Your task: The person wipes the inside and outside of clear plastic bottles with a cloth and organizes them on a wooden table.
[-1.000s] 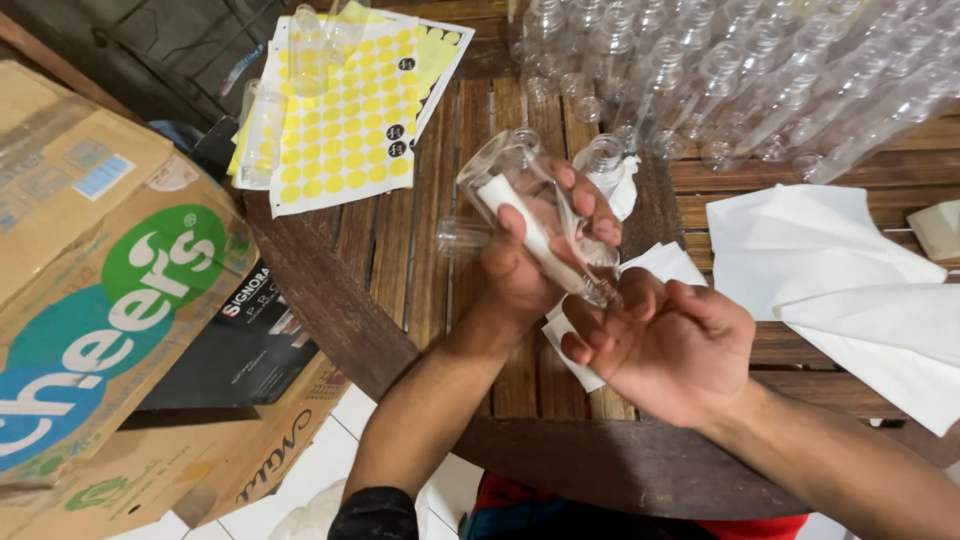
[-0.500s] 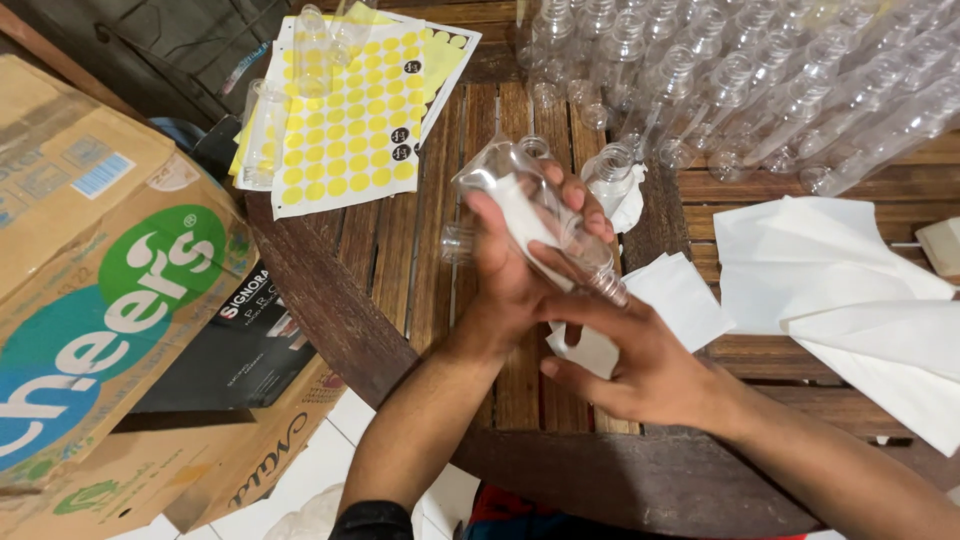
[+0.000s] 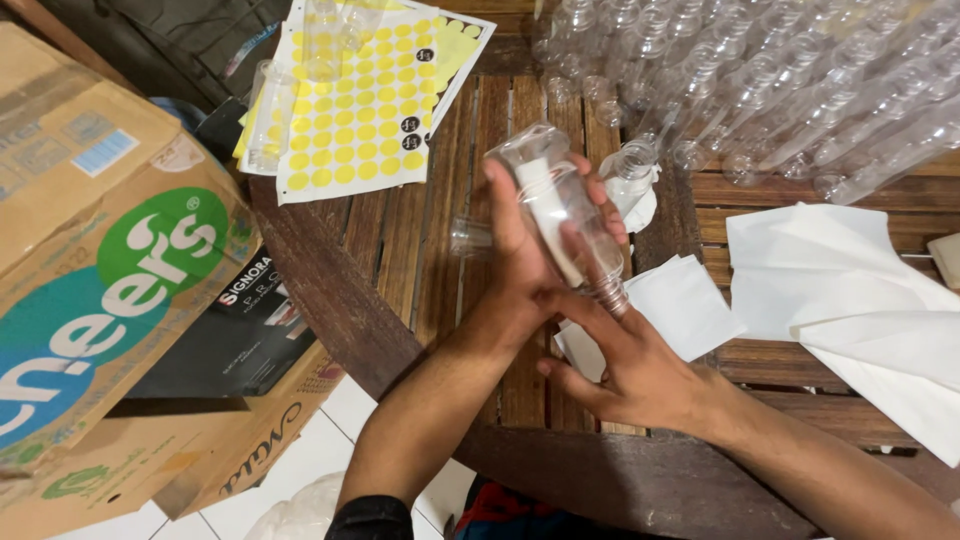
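Clear plastic bottle (image 3: pixel 562 215) w/ white tissue stuffed inside, held tilted above slatted wooden table (image 3: pixel 400 240), neck pointing down-right, base up-left. Left hand (image 3: pixel 530 270) wrapped round bottle body, fingers curled closed on it. Right hand (image 3: pixel 625 365) now lower & flatter than a sec ago: was bunched tight at the neck, now loosely open, index finger stretched up to touch bottle mouth, nothing gripped. Looks like tissue now pushed fully in rather than being fed, so wiping of the inside prob. under way or nearly done. White tissue sheets (image 3: pixel 690 305) lying just under hands, more at right. Rows of empty clear bottles (image 3: pixel 780 90) at top right, yellow sticker sheet (image 3: pixel 365 105) top left, cardboard box (image 3: pixel 110 270) far left.
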